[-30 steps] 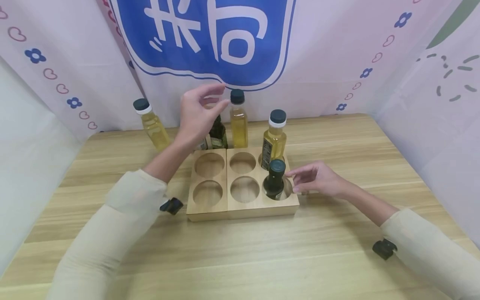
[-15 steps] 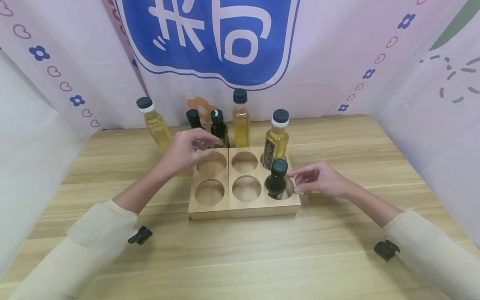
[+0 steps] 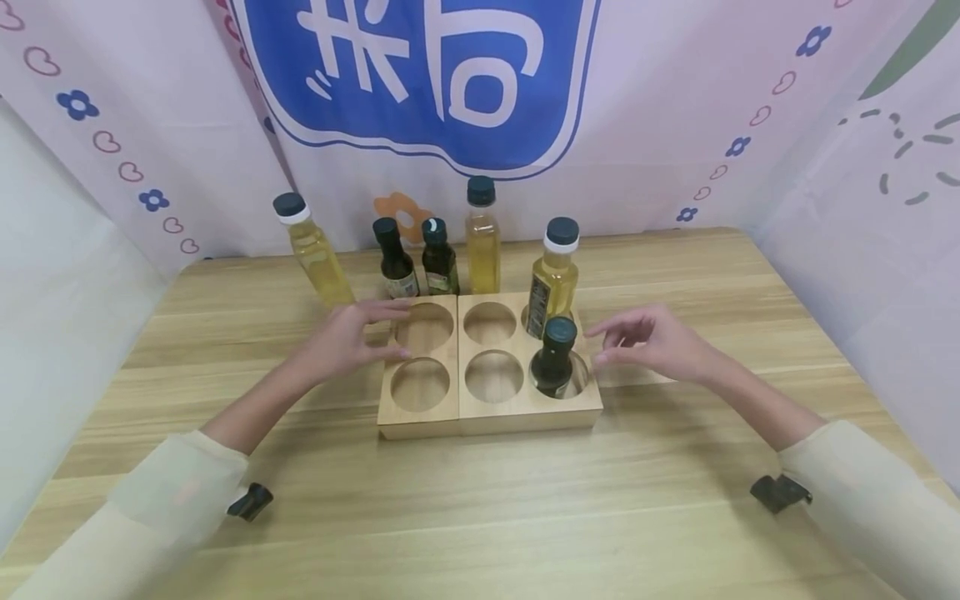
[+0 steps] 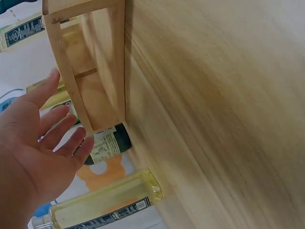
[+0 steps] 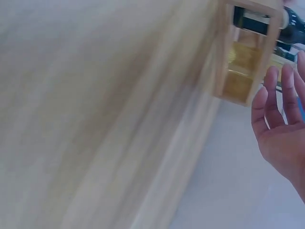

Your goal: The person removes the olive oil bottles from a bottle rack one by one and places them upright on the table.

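A wooden bottle rack [image 3: 457, 350] holds a dark bottle [image 3: 552, 368] at its near right, a yellow bottle [image 3: 556, 279] behind. The left hand [image 3: 354, 337], fingers spread, frames its left end; the right hand [image 3: 660, 343], fingers parted, is at the right, contact unclear. Four more bottles [image 3: 483, 254] stand beyond on the table [image 3: 480, 508].

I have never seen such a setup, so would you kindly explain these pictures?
No machine here: a person works with a bare left hand and right hand. Wide pictures come from the head, the other two from the wrists. On the wooden table sits a pale wooden rack with six round holes. Two hold a clear bottle of yellow liquid and a dark glass bottle. Behind stand two more dark bottles and a second yellow bottle; a third yellow bottle stands at left. Both hands flank the rack, gripping nothing.
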`<state>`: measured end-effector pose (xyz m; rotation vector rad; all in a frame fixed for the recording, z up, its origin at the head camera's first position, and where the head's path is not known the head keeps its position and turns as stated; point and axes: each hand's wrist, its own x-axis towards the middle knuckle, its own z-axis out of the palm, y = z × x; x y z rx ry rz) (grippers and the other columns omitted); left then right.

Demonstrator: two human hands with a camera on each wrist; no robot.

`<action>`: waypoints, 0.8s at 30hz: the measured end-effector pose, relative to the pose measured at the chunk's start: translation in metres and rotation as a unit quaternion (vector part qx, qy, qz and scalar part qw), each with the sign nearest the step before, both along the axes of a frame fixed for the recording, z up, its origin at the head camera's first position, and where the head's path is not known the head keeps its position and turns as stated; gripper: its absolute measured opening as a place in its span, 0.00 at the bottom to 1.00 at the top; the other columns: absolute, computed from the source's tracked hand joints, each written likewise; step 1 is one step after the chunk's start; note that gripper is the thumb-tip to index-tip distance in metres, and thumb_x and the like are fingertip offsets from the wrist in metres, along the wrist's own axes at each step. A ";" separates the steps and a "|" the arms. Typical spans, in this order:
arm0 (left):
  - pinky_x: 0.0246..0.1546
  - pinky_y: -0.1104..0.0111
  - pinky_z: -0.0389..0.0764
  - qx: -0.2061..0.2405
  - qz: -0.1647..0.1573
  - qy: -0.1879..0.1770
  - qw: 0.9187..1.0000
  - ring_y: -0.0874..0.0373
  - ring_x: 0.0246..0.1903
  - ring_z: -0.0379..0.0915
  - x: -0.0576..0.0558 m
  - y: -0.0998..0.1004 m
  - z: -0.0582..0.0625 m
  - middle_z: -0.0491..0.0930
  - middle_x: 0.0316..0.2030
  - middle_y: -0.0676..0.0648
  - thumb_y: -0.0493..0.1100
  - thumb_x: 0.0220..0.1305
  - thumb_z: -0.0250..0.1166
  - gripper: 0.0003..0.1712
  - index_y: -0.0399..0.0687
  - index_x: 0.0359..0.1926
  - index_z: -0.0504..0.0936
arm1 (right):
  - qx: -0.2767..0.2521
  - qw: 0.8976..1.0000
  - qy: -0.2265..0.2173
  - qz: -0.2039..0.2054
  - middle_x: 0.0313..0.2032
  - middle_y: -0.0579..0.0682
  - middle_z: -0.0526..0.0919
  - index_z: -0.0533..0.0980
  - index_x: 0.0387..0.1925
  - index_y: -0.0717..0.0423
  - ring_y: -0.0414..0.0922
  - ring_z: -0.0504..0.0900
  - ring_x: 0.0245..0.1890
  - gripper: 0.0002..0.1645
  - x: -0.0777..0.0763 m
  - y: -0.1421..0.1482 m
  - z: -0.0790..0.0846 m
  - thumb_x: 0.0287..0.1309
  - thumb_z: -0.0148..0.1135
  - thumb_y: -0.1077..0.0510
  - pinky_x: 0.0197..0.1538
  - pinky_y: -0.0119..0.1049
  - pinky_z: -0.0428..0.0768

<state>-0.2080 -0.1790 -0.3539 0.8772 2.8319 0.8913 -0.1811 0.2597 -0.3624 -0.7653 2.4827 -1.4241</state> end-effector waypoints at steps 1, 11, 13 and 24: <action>0.64 0.43 0.76 -0.004 -0.002 0.001 1.000 0.33 0.67 0.70 0.001 -0.001 -0.001 0.75 0.67 0.37 0.44 0.57 0.80 0.36 0.33 0.64 0.80 | -0.005 1.000 0.010 -0.005 0.31 0.50 0.88 0.83 0.50 0.69 0.46 0.86 0.31 0.20 0.001 -0.001 0.003 0.54 0.75 0.69 0.39 0.33 0.86; 0.70 0.38 0.66 -0.015 -0.023 -0.016 0.999 0.31 0.72 0.60 0.003 -0.012 -0.008 0.65 0.75 0.37 0.51 0.57 0.80 0.48 0.36 0.72 0.70 | -0.127 0.988 0.084 0.009 0.46 0.53 0.90 0.82 0.49 0.74 0.41 0.87 0.45 0.22 0.007 -0.024 0.022 0.49 0.74 0.77 0.47 0.31 0.87; 0.71 0.38 0.64 -0.013 -0.023 -0.018 0.999 0.32 0.73 0.58 0.002 -0.013 -0.010 0.64 0.75 0.38 0.52 0.58 0.80 0.48 0.37 0.73 0.70 | -0.136 0.988 0.074 0.010 0.48 0.57 0.89 0.81 0.51 0.75 0.41 0.87 0.47 0.25 0.008 -0.028 0.024 0.47 0.75 0.77 0.48 0.33 0.87; 0.70 0.35 0.63 -0.019 -0.025 -0.038 0.999 0.28 0.74 0.54 -0.005 -0.016 -0.015 0.56 0.78 0.33 0.53 0.58 0.79 0.54 0.38 0.78 0.63 | -0.107 0.994 -0.001 0.019 0.55 0.66 0.84 0.77 0.60 0.71 0.47 0.88 0.47 0.33 0.012 -0.048 0.022 0.50 0.76 0.73 0.56 0.38 0.86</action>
